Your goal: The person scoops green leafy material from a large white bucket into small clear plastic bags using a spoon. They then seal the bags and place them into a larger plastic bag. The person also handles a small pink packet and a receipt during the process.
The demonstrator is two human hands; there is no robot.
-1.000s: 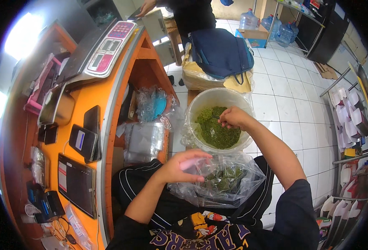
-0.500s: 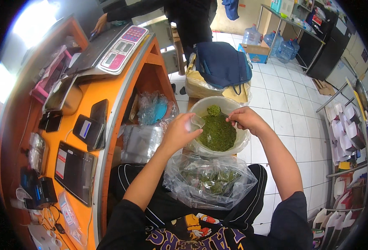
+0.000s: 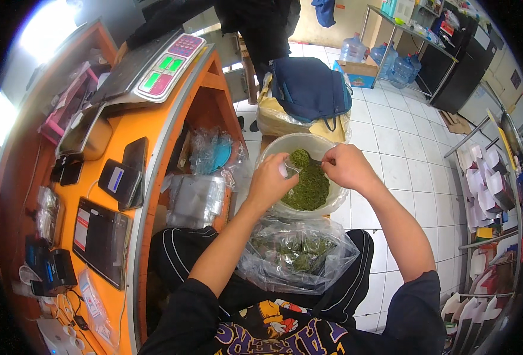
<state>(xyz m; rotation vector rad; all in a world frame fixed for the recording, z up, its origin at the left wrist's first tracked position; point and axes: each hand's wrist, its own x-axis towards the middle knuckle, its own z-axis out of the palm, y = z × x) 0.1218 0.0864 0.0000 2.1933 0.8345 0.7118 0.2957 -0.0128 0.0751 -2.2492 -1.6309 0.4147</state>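
Observation:
Over a translucent white tub (image 3: 285,141) my left hand (image 3: 268,184) pinches a small clear plastic bag (image 3: 291,168), its mouth facing the tub's middle. My right hand (image 3: 351,168) is closed on a spoon, whose handle is mostly hidden by the fingers. A heap of moist, chopped green stuff (image 3: 300,157) sits on the spoon, close beside the bag's mouth. More of the same green mass (image 3: 310,190) fills the tub's lower part. A large clear plastic bag (image 3: 297,255) lies across my lap, with green-filled packets inside.
At left stands an orange counter (image 3: 110,131) with a scale (image 3: 165,77), phones and a tablet (image 3: 100,241). A dark blue backpack (image 3: 310,89) rests on a wrapped bundle behind the tub. Another person (image 3: 252,29) stands beyond the counter. A rack of folded boxes (image 3: 486,183) is at right.
Both hands have drawn closer together, bringing the spoonful and the small bag nearly together. The scale's displays have lit green. The other person's arm has shifted left and down beside the scale.

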